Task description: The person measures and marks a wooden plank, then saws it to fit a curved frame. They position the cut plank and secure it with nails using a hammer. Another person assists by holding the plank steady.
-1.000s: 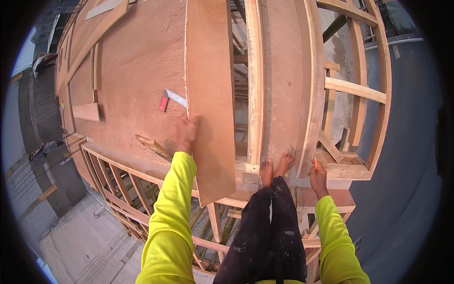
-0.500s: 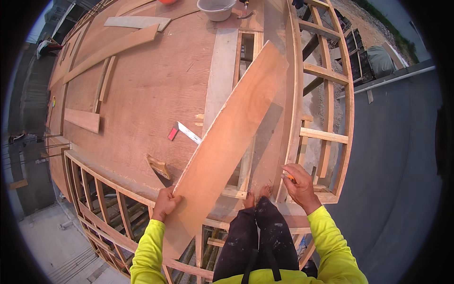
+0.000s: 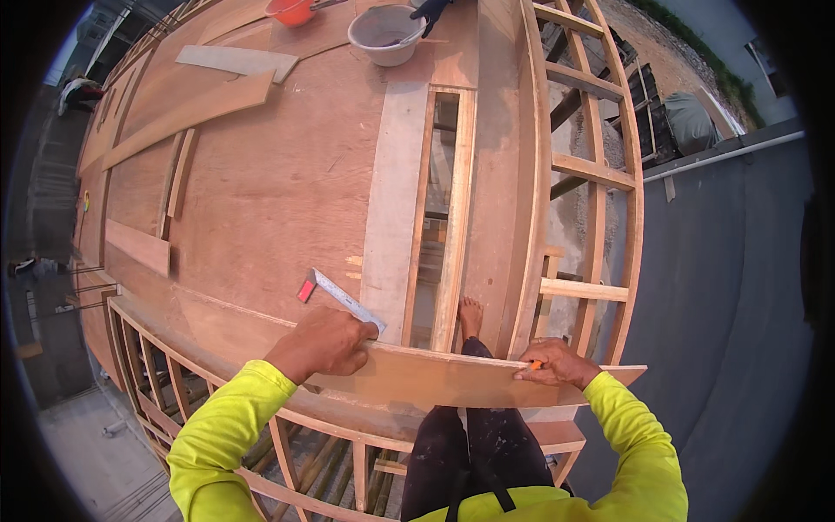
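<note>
A long plywood strip (image 3: 435,378) lies crosswise in front of me, over my legs and the frame edge. My left hand (image 3: 323,344) is closed at its far edge, toward the left end, and appears to grip it. Just beyond those fingers lies a try square (image 3: 345,297) with a steel blade and red handle; its blade tip reaches the hand. My right hand (image 3: 561,364) is closed around a small orange object (image 3: 536,365), its kind not clear, and rests against the strip near the right end.
Wooden slats (image 3: 590,170) with open gaps run along the right. A narrow framed opening (image 3: 439,217) lies ahead. A gloved hand (image 3: 430,12) of another person is at a grey bucket (image 3: 383,39), beside an orange bowl (image 3: 290,10). Loose boards (image 3: 191,117) lie far left.
The plywood strip has swung from slanting away from me to lying crosswise. My left hand has moved onto its far edge, my right hand against it. The handsaw is now hidden; a gloved hand has appeared.
</note>
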Motion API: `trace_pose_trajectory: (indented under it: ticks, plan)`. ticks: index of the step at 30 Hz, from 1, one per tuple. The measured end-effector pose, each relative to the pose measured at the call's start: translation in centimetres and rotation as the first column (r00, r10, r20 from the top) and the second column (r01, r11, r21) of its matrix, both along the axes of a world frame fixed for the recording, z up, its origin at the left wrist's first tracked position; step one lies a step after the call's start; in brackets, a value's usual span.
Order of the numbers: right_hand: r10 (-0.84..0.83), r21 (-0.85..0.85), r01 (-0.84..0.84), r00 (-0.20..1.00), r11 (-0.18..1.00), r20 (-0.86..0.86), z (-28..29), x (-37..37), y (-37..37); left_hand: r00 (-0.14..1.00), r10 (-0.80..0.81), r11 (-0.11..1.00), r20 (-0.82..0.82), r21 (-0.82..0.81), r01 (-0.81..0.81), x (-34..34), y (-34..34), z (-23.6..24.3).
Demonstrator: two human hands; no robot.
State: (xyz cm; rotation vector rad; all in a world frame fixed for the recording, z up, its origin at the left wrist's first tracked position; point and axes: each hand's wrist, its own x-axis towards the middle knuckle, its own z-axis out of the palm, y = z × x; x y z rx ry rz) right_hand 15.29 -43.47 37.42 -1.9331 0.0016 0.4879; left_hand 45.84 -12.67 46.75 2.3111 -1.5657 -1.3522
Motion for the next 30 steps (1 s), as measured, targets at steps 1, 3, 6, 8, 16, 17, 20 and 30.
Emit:
trace_pose_trajectory:
  ticks: [1,3,6,8,16,17,20,30]
  plan:
    - [-0.118,-0.017,0.117,0.993,0.993,-0.020,-0.5,-1.2,-1.0,0.997,0.054,0.970,0.064,-0.241,-0.037,0.9,-2.3,-0.8]
    - [-0.355,-0.041,0.353,0.934,0.935,-0.045,-2.2,-3.1,-2.5,0.938,0.320,0.756,0.129,-0.632,-0.171,2.3,-7.0,-0.6]
    - [-0.561,-0.164,0.549,0.827,0.820,-0.033,-4.4,-0.9,-5.4,0.746,0.660,0.446,-0.087,-0.754,-0.482,2.6,-7.9,-4.5]
    - [-0.722,-0.089,0.719,0.671,0.689,-0.170,-7.2,1.0,-7.3,0.543,0.795,0.302,-0.270,-0.599,-0.741,-0.1,-6.5,-9.2]
    - [-0.910,-0.036,0.910,0.413,0.414,-0.026,-20.0,14.2,-18.7,0.016,0.904,0.050,-0.426,0.067,-0.996,-18.3,-0.8,-18.6]
    - [-0.915,-0.007,0.914,0.405,0.405,-0.001,-21.3,15.7,-20.0,-0.001,0.906,0.049,-0.423,0.108,-0.993,-19.9,-0.2,-19.3]
    - [-0.905,-0.056,0.903,0.425,0.426,-0.023,-22.8,20.2,-22.4,0.012,0.916,0.093,-0.402,0.183,-0.979,-21.2,-1.2,-21.7]
    - [-0.949,-0.056,0.959,0.265,0.277,-0.169,-32.0,25.9,-16.0,-0.407,0.808,-0.204,-0.427,0.445,-0.872,-16.3,-7.2,-30.4]
